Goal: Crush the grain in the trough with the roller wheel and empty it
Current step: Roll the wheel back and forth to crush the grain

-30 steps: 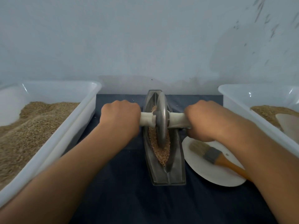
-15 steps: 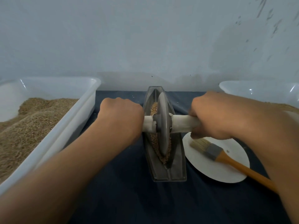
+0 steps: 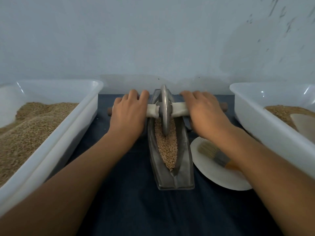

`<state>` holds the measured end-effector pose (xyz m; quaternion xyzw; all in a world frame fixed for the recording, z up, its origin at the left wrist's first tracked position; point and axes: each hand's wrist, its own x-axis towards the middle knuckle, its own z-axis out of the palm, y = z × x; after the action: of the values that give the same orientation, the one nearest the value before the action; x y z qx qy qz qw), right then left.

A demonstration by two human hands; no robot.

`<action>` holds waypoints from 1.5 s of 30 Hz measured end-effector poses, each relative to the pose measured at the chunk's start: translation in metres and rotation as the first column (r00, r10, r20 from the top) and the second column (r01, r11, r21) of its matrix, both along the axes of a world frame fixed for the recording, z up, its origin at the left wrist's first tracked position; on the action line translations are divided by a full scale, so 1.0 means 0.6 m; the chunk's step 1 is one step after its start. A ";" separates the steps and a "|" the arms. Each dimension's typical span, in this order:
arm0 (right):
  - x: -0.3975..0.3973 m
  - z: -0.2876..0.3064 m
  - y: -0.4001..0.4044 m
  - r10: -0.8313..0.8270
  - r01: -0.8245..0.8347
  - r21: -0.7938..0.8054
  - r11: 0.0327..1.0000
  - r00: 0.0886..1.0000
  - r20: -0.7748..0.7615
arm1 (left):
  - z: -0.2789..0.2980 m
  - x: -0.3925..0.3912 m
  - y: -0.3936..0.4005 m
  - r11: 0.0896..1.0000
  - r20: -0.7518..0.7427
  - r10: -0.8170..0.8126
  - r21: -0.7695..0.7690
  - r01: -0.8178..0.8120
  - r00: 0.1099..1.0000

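Head view looks down on a dark blue cloth (image 3: 136, 210) spread over the work surface against a pale wall. Along the cloth's left edge sits a big white tub (image 3: 56, 147) heaped with whole grain, and along the right edge a second white tub (image 3: 265, 126) holds a shallower layer with a pale scoop lying in it. Between them, running from the cloth's far edge toward the near one, stands the metal trough (image 3: 185, 160), boat-shaped and narrow. Just beside its right flank lies a white paper plate (image 3: 214, 176) carrying a brush (image 3: 216, 155).

Inside the trough the grain (image 3: 166, 150) fills the channel from under the wheel down to the near tip. From where I stand it looks mostly whole, so I judge the crushing to be under way and far from finished; emptying has not begun.

Upright at the trough's far end is the roller wheel (image 3: 165, 109), its rim down in the grain. Its axle, wrapped in white cloth, crosses the trough. Over the axle on one side lies the left hand (image 3: 128, 116), palm down, fingers draped over the far side of the bar; the right hand (image 3: 204, 113) lies likewise on the other side. Both press rather than clench, as far as I can tell.
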<state>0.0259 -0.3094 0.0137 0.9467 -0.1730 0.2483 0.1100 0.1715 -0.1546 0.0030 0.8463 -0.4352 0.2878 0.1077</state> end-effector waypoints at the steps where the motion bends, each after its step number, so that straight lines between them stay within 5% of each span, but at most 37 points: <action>1: 0.001 -0.003 -0.004 0.022 -0.026 0.045 0.999 0.997 0.074 | -0.004 0.006 -0.001 0.999 0.012 -0.037 -0.038 0.038 0.999; 7: 0.002 -0.020 -0.020 0.109 -0.125 0.067 0.990 0.974 0.198 | -0.013 0.015 0.000 0.987 0.065 -0.101 -0.121 0.108 0.993; 12: -0.007 0.006 -0.007 -0.004 0.013 0.083 0.996 0.994 -0.105 | 0.015 -0.008 -0.001 0.990 0.127 0.024 0.134 -0.041 0.992; 17: -0.031 0.069 0.037 -0.077 0.131 0.109 0.985 0.913 -0.401 | 0.040 -0.041 0.013 0.937 0.039 0.186 0.295 -0.190 0.982; 26: -0.080 0.144 0.114 -0.126 0.178 0.031 0.983 0.795 -0.593 | 0.102 -0.098 0.053 0.809 0.018 0.158 0.570 -0.140 0.987; 37: -0.075 0.129 0.093 -0.063 0.151 0.100 0.983 0.803 -0.593 | 0.089 -0.087 0.049 0.842 -0.052 0.168 0.527 -0.116 0.984; 43: -0.042 0.080 0.040 0.051 0.043 0.205 0.978 0.899 -0.434 | 0.038 -0.037 0.023 0.960 -0.228 0.120 0.275 -0.054 0.966; 45: -0.031 0.064 0.022 0.073 -0.002 0.217 0.976 0.946 -0.317 | 0.024 -0.021 0.016 0.985 -0.168 0.049 0.173 -0.020 0.985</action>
<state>0.0073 -0.2962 0.0518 0.9840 -0.1602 0.0722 0.0297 0.1586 -0.1452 0.0173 0.8814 -0.4327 0.1773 0.0668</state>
